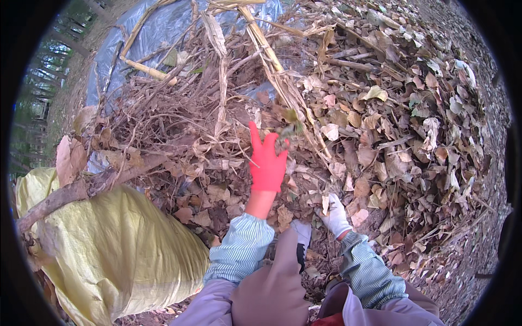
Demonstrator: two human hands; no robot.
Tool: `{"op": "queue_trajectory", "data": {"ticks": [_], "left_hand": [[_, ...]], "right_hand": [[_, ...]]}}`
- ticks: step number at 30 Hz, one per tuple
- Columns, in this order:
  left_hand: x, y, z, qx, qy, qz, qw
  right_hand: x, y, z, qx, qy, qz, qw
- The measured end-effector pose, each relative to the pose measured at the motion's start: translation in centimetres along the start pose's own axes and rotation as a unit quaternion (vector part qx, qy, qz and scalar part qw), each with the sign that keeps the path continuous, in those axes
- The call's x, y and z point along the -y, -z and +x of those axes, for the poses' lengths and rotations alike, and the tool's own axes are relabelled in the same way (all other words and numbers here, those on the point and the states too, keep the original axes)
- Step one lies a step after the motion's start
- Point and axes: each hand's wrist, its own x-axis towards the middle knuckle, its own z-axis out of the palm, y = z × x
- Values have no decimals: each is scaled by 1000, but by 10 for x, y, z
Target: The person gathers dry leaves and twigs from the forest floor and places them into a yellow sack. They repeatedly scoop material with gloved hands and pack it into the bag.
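My left hand (pixel 269 165), in a red glove, reaches over the middle of the leaf litter with one finger stretched out and the others bent. A blurred clump of greenish leaves (pixel 288 129) is at its fingertips; I cannot tell whether it is gripped or loose. My right hand (pixel 336 216) wears a white glove and is low among the dry leaves, beside my shoe (pixel 301 238). A pale curled leaf (pixel 325 205) touches its fingers, which are partly hidden. Beyond the red glove lie a heap of thin twigs and roots (pixel 175 106) and dry corn stalks (pixel 281 77).
A yellow woven sack (pixel 122 244) stands at the left, with a thick branch (pixel 85 187) across its top. Clear plastic sheeting (pixel 163 30) shows under the sticks at the far side. A deep bank of dry leaves (pixel 408 134) spreads to the right. Trees (pixel 40 89) stand far left.
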Motion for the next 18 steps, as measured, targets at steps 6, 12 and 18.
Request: {"op": "queue_trajectory", "data": {"ticks": [6, 12, 18], "left_hand": [[30, -24, 25, 59, 86, 128, 986], [71, -40, 30, -3, -37, 121, 992], [31, -46, -37, 179, 46, -30, 982]], "right_hand": [[-5, 3, -6, 22, 32, -46, 998], [1, 5, -15, 61, -48, -15, 997], [-7, 9, -32, 43, -9, 0, 999]]}}
